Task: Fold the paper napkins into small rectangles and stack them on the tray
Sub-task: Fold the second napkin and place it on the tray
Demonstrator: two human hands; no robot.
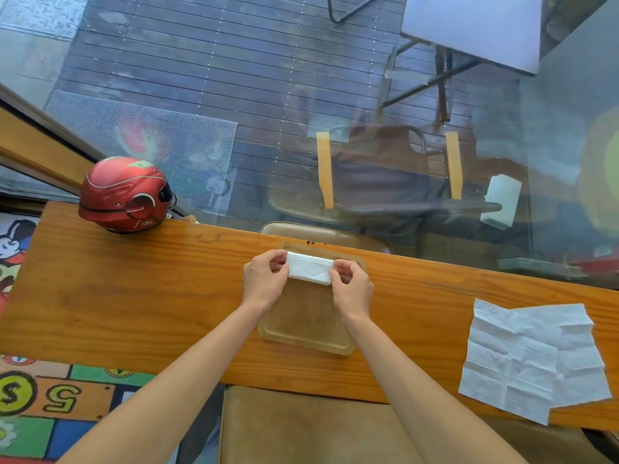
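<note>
Wooden tray [306, 333] lies mid-table, its far edge just short of the table's [134, 296] far rim by the window glass; bare wood stretches left toward a red helmet [125, 195]. The left hand [264, 279] and right hand [351, 286] each pinch one end of a folded napkin [310, 267] over the tray's far end. Unfolded napkins [532, 360] overlap at near right, overhanging the near edge.
</note>
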